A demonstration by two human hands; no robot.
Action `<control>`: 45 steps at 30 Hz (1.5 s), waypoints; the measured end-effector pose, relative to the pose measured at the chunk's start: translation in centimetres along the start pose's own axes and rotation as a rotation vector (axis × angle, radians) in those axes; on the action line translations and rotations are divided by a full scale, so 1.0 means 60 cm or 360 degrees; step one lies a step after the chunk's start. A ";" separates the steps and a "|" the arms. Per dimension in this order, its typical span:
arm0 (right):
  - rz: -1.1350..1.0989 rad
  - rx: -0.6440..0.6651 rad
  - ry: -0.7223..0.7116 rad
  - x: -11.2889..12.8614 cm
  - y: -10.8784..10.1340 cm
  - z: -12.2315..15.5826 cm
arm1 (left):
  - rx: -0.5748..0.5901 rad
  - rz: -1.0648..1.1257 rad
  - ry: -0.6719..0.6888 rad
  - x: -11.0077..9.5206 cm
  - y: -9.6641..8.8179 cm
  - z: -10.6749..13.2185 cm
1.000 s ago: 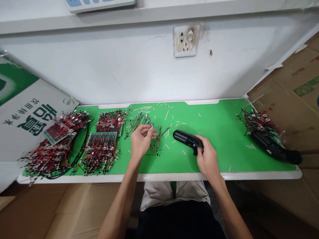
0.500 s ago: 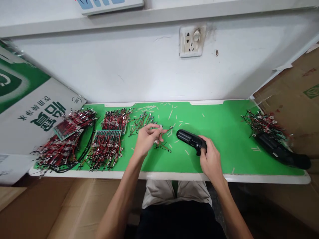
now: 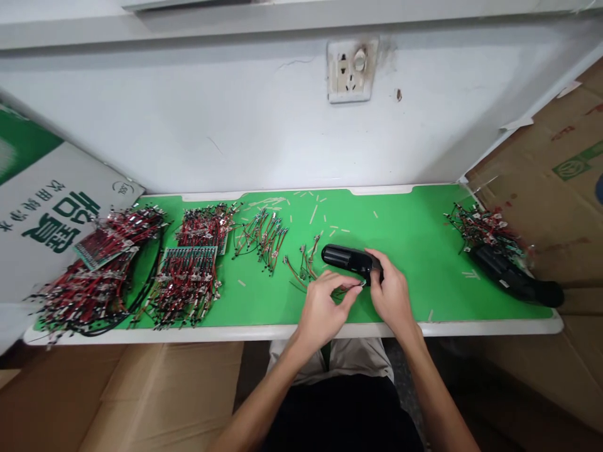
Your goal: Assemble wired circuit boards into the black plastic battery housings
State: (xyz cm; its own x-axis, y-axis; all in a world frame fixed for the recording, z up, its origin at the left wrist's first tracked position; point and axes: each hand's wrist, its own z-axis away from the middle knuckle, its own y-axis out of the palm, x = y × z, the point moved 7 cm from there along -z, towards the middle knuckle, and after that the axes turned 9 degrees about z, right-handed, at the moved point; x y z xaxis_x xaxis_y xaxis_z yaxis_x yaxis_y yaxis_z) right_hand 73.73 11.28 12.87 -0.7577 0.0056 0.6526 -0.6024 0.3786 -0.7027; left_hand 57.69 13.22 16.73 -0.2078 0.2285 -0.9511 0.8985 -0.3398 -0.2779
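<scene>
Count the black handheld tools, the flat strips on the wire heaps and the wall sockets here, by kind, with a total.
Black handheld tools: 2 (one in the right hand, one at the right end of the green mat)
Flat strips: 2
Wall sockets: 1
Total: 5

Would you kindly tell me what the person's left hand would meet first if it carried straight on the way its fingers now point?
The left hand would most likely meet the right hand first, where that hand wraps the black handheld tool. Depth is hard to judge, so they may already touch.
</scene>
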 end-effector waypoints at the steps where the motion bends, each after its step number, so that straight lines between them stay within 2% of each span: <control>1: -0.0004 -0.0010 0.0002 0.000 0.000 -0.001 | -0.0051 0.0123 -0.0130 0.018 0.007 0.001; 3: -0.0008 -0.0018 0.0007 -0.001 0.000 -0.001 | -0.0218 0.0360 -0.0329 0.050 0.002 -0.005; 5: -0.0004 -0.0010 0.0012 -0.001 0.000 0.000 | -0.0445 0.0577 -0.0424 0.074 -0.032 -0.020; 8: 0.0005 -0.0006 0.0000 -0.001 0.000 0.001 | -0.0804 0.0886 -0.0467 0.101 -0.124 -0.054; 11: 0.0013 -0.0015 -0.0023 -0.001 0.001 0.000 | -0.1122 0.1083 -0.0403 0.112 -0.232 -0.086; 13: 0.0027 -0.0022 -0.0021 -0.002 0.001 0.000 | -0.1140 0.1230 -0.0503 0.116 -0.273 -0.103; 15: 0.0040 -0.0023 -0.0015 -0.002 0.002 -0.001 | -0.1063 0.1329 -0.0595 0.104 -0.280 -0.108; 16: 0.0046 -0.0023 -0.0011 -0.002 0.002 -0.001 | -0.0999 0.1322 -0.0586 0.090 -0.271 -0.105; 18: 0.0060 -0.0021 -0.0002 -0.002 0.001 0.000 | -0.0796 0.1133 -0.0406 0.047 -0.235 -0.094; 20: 0.0065 -0.0008 0.0002 -0.001 0.001 0.001 | -0.0501 0.0634 -0.0067 -0.008 -0.177 -0.076; 22: 0.0054 0.0005 -0.0006 0.000 0.001 0.001 | -0.0136 0.0007 0.0280 -0.046 -0.100 -0.052; 24: 0.0042 0.0011 -0.0023 0.001 0.001 0.001 | 0.0164 -0.0563 0.0590 -0.053 -0.030 -0.030; 26: 0.0042 0.0008 -0.0030 0.002 0.001 0.001 | 0.0275 -0.0975 0.0771 -0.034 0.010 -0.020; 29: 0.0046 0.0002 -0.0044 0.003 0.002 0.001 | 0.0216 -0.1238 0.0874 -0.002 0.026 -0.023; 32: 0.0052 0.0003 -0.0060 0.002 0.003 0.001 | 0.0182 -0.1308 0.0919 0.007 0.028 -0.029; 45: 0.0080 0.0006 -0.0066 -0.002 0.007 0.001 | 0.0441 -0.1688 0.1116 -0.029 0.050 -0.038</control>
State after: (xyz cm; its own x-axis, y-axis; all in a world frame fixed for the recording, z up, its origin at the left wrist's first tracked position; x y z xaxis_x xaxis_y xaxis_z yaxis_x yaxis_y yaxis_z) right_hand 73.52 11.37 12.46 -0.7965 -0.0137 0.6045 -0.5644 0.3753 -0.7353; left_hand 61.61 13.89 17.84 -0.4425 0.8967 -0.0029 0.2951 0.1426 -0.9448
